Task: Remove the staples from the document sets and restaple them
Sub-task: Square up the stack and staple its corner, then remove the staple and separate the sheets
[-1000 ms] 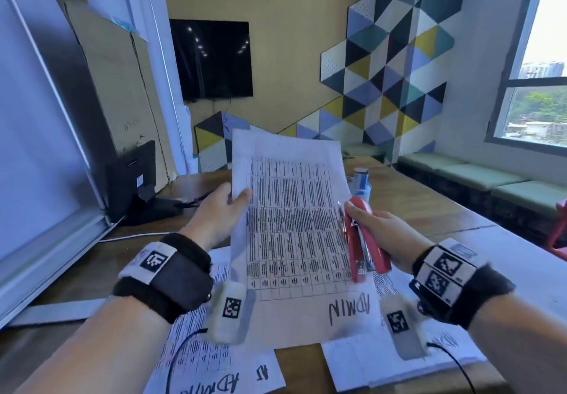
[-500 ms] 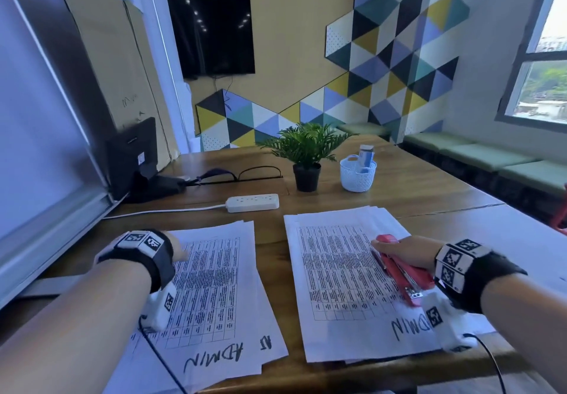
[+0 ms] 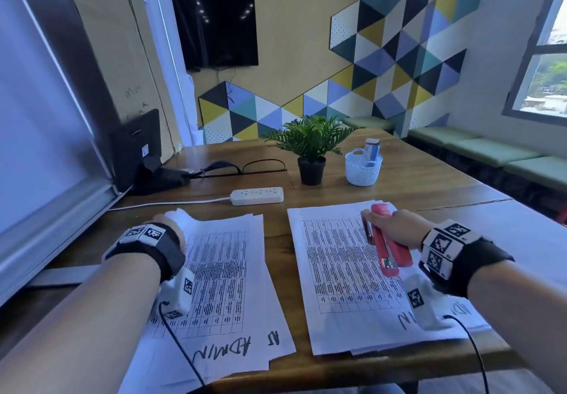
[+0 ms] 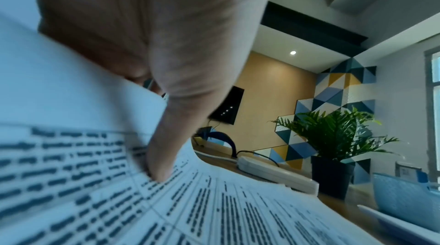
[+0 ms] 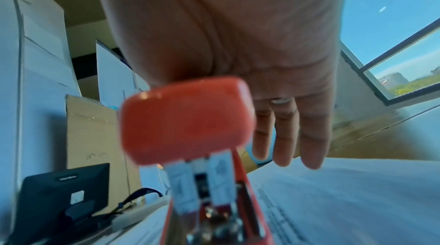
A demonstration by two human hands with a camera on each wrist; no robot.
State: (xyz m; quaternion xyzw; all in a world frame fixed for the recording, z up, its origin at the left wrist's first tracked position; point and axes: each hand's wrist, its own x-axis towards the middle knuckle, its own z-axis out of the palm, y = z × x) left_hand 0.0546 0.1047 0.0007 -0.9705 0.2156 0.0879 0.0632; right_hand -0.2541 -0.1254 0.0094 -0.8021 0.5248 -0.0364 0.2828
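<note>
While the red stapler [image 3: 389, 242] is gripped in the right hand [image 3: 395, 229] over the right document set [image 3: 337, 274], ready for use, the left set's [image 3: 221, 274] 11 o'clock corner is pinched by the left hand [image 3: 171, 225], presumably to lift it off the tabletop [image 3: 277, 219].

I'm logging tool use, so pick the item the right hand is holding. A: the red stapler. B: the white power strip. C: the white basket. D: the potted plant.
A: the right hand is wrapped around the red stapler over the right-side paper stack, while the other items sit apart, farther back on the table.
</note>
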